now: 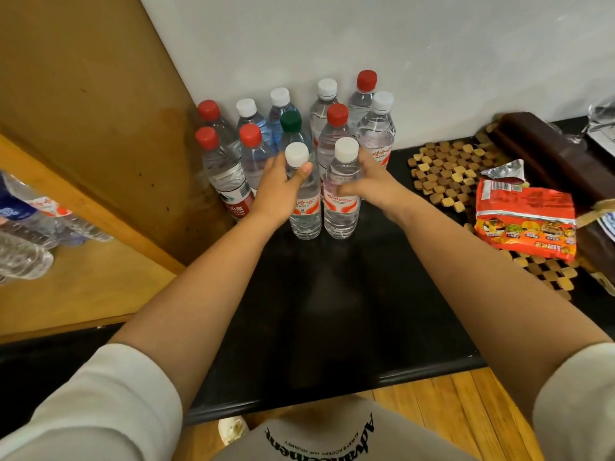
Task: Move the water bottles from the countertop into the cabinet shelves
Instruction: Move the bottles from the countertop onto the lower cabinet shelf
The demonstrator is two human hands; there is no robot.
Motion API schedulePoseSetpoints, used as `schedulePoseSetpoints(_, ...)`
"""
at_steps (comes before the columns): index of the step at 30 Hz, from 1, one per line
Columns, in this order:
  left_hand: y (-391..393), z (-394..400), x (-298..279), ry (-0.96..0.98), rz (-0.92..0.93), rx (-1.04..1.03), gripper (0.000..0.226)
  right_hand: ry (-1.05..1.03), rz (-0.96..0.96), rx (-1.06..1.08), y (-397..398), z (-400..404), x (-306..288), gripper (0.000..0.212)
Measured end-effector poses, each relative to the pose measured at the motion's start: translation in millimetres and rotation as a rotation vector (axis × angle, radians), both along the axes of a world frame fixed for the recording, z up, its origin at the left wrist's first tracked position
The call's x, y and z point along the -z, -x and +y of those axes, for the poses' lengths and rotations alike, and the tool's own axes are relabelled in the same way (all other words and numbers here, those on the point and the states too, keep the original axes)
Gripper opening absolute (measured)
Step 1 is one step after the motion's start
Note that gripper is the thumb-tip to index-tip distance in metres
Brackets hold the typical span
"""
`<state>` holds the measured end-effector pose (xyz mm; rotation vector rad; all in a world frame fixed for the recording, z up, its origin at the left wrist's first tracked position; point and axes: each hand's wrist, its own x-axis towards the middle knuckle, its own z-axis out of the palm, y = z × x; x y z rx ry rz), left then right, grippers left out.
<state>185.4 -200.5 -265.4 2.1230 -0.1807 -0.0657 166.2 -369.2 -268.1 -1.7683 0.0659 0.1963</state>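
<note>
Standing at the front of a cluster of bottles (293, 128) on the black countertop (332, 294), two white-capped bottles sit side by side. The left hand (279, 191) grips the left bottle (304, 207) below its cap; the right hand (369, 184) grips the right bottle (342, 207) at its shoulder. More bottles (23, 234) lie on the wooden cabinet shelf (83, 287) at left. A snack packet (525, 221) rests on a wooden mat (446, 171) to the right.

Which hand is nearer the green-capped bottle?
Left. The left hand grips a white-capped bottle directly in front of the green-capped bottle; the right hand holds another bottle further to the right.
</note>
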Motion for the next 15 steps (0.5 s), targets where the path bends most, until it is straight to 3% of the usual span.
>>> schedulePoseSetpoints(3, 6.4, 2.1, 3.3, 0.056, 0.031, 0.073, 0.047, 0.062, -0.125, 0.055, 8.3, 7.6, 12.2, 0.095)
schedulePoseSetpoints(6, 13.2, 4.3, 4.6, 0.062, 0.042, 0.108, 0.047, 0.198, -0.197, 0.125, 12.8, 9.1, 18.6, 0.092)
schedulePoseSetpoints(15, 57.4, 35.7, 3.4, 0.04, 0.056, 0.234, 0.051, 0.216, -0.056, -0.149, 51.4, 8.5, 11.6, 0.093)
